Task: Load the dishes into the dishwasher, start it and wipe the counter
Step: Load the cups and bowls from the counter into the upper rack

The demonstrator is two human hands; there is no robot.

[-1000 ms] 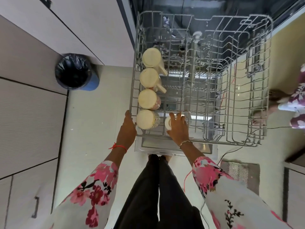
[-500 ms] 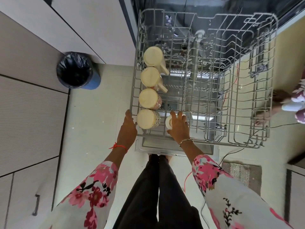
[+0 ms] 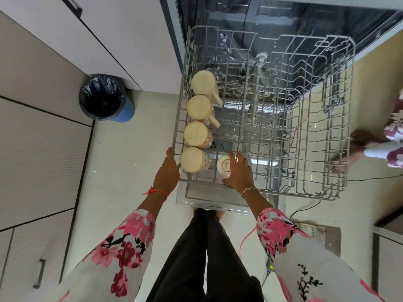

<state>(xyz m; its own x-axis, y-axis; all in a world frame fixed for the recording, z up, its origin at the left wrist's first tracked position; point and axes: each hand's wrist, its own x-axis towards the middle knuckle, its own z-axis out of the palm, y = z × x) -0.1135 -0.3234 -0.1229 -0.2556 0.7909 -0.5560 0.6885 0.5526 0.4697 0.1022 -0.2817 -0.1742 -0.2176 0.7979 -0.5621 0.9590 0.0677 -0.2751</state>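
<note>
The dishwasher's upper wire rack [image 3: 340, 118] is pulled out over the open door [image 3: 209, 198]. Several cream mugs stand upside down in a row along its left side, the nearest mug [image 3: 193, 159] at the front corner. Just right of that one sits a small white cup [image 3: 224, 165], also upside down, with lettering on its base. My right hand [image 3: 238, 171] holds this cup, fingers over its far side and thumb near the rack's front rim. My left hand [image 3: 166, 171] grips the rack's front left corner, thumb up along the side wire; its fingers are hidden.
A blue bin with a black liner [image 3: 104, 98] stands on the floor to the left, against the cabinets [image 3: 43, 131]. Another person's feet and floral clothing [image 3: 392, 140] are at the right edge. An orange cable [image 3: 245, 238] and a mat [image 3: 322, 234] lie behind my right arm.
Both hands stay at the rack's front. My right hand has shifted slightly right, baring more of the white cup's base. The view has tilted, and the person at right has moved.
</note>
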